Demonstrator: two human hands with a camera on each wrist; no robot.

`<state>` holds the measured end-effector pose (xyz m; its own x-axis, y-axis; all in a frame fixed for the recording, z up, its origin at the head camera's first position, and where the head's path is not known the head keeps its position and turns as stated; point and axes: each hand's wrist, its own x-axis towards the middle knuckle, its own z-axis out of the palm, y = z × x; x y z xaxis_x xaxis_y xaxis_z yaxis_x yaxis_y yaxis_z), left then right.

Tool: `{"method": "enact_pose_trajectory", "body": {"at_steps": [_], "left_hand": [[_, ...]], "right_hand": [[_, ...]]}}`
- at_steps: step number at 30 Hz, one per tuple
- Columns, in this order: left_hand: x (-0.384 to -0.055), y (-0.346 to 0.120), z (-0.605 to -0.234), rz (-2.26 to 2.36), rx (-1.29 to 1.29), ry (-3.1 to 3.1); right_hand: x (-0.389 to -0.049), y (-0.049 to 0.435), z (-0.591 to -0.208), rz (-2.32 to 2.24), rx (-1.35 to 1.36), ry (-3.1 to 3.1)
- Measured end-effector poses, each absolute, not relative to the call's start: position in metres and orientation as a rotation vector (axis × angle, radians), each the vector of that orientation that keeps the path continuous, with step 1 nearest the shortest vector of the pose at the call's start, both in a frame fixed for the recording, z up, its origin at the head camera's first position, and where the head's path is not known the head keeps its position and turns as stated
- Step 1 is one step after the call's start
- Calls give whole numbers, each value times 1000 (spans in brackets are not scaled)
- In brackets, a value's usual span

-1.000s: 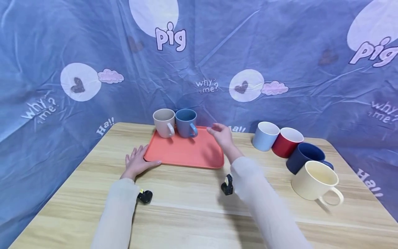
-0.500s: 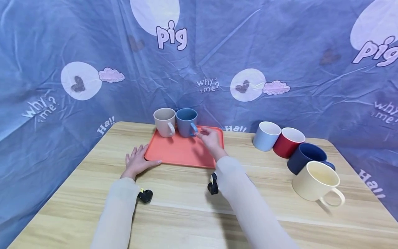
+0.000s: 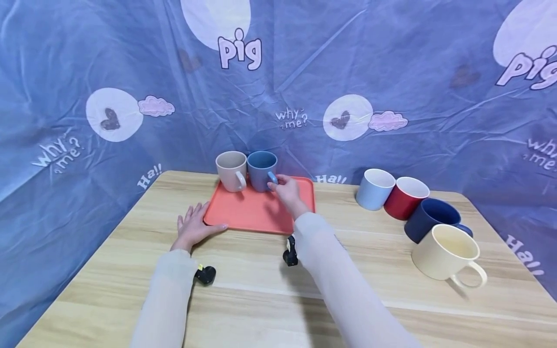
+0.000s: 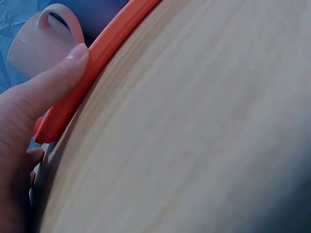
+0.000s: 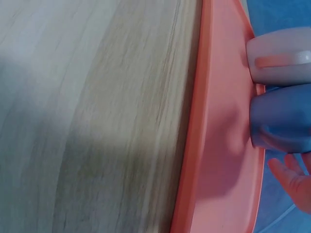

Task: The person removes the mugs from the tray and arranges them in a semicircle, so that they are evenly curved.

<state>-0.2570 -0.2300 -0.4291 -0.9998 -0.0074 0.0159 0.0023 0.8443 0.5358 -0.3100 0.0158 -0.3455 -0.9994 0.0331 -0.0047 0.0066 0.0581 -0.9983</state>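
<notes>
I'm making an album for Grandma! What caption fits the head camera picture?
Left hand touching the coral tray, right hand at the handle of the blue mug, gray mug alongside.

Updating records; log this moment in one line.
left hand: at tray corner; right hand: at blue mug handle; grey mug: beside blue mug

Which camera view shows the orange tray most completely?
The head view: the tray fits wholly in frame, though the grey mug, blue mug and right hand cover parts. The left wrist view shows only a rim section by the left hand; the right wrist view shows rim and floor, but cropped top and bottom.
</notes>
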Motion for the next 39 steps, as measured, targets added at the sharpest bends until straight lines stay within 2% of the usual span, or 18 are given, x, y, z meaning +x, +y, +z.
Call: {"method": "enact_pose_trajectory", "body": {"at_steps": [1,2,4,7,8,10,11,14,17,20,39], "left_hand": [[-257,-230,-429,-869,6,-3001],[-257,-230,-429,-869,6,-3001],[-257,-230,-429,-865,5,-3005],[-257,-231,-429,-865,6,-3007],[-257,-231,-429,-867,8,-3007],[-257,-231,-429,-870,11,-3005],[-257,-231,-429,-873,11,-3005],[-258,-231,-429,-876,11,-3005],[-258,-231,-429,-881,8,-3006],[-258,-231,-429,-877,7,-3007],[-255,-231,-427,-875,2,-3004]], "right_hand": [[-310,16,-345,2150,-48,-2274],[-327,17,-364,2167,-21,-2247],[-385,22,-425,2210,21,-2206],[-389,23,-430,2213,40,-2219],[-400,23,-441,2214,67,-2207],[-381,20,-421,2173,59,-2261],[-355,18,-395,2138,43,-2296],[-359,16,-402,2063,2,-2350],[-331,11,-376,1997,-115,-2397],[-316,12,-369,2000,-150,-2347],[-289,27,-383,1966,-258,-2082]]}}
